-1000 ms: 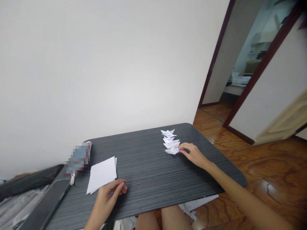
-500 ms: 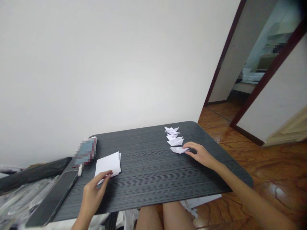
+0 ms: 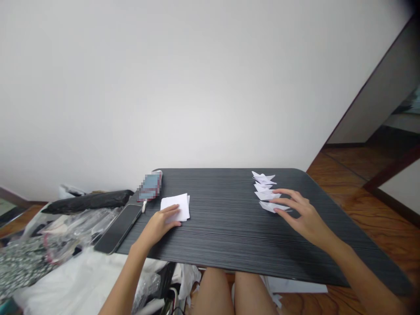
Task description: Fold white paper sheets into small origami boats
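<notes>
the right hand (image 3: 308, 219) has its fingers spread and curved, thumb and forefinger set apart at the near boat (image 3: 266, 206); whether they grip it or merely touch it, i cannot tell. the left hand (image 3: 156, 225) lies palm down, fingers extended on the paper (image 3: 181, 202), thumb held away from them at the near edge of the sheets.

the table (image 3: 223, 236) is dark, finely streaked lengthwise, with rounded far corners, and backs onto a plain white wall (image 3: 203, 87). on its left side are a pouch (image 3: 151, 186) (its surface is blurred) and a phone (image 3: 120, 228), dark face up. bags (image 3: 88, 223) are heaped beyond the left edge. to the right lie a brown patterned floor (image 3: 367, 227) and a doorway (image 3: 387, 118). the person's legs (image 3: 215, 293) show below the front edge.

the near boat is on the right part of the table, at the front of a row of white boats (image 3: 263, 178) running back toward the wall. its long axis lies roughly left to right, the pointed right end slightly nearer the person than the left; the farther boats also lie crosswise to the row.
</notes>
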